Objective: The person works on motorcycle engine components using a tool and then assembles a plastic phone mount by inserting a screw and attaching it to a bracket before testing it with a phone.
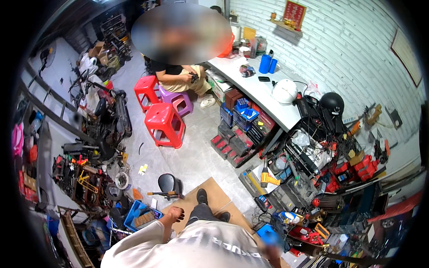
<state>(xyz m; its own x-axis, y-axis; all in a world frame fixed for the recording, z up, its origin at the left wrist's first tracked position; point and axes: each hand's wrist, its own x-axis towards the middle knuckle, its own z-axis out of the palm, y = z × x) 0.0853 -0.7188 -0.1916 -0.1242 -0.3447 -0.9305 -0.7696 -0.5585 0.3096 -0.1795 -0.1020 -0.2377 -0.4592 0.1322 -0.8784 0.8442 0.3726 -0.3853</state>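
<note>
My left hand (176, 214) hangs beside my left leg, its fingers loosely bent and a little apart, with nothing visible in them. Nearest to it are a blue crate (136, 214) and a small black-seated stool (167, 183) with a wooden-handled tool (163, 194) by it. At the lower right, my right hand (273, 252) is smeared and partly cut off, so its fingers do not show. A blue object (268, 233) appears just above it; whether the two touch cannot be told. My feet rest on a flattened cardboard sheet (213, 192).
Ahead, another person sits on a purple stool (181, 100), a small dark object (193, 77) in their hands. Two red stools (164, 123) stand near. A long white table (268, 91) runs along the right. A yellow heat gun (268, 177) lies among toolboxes; parts crowd the left.
</note>
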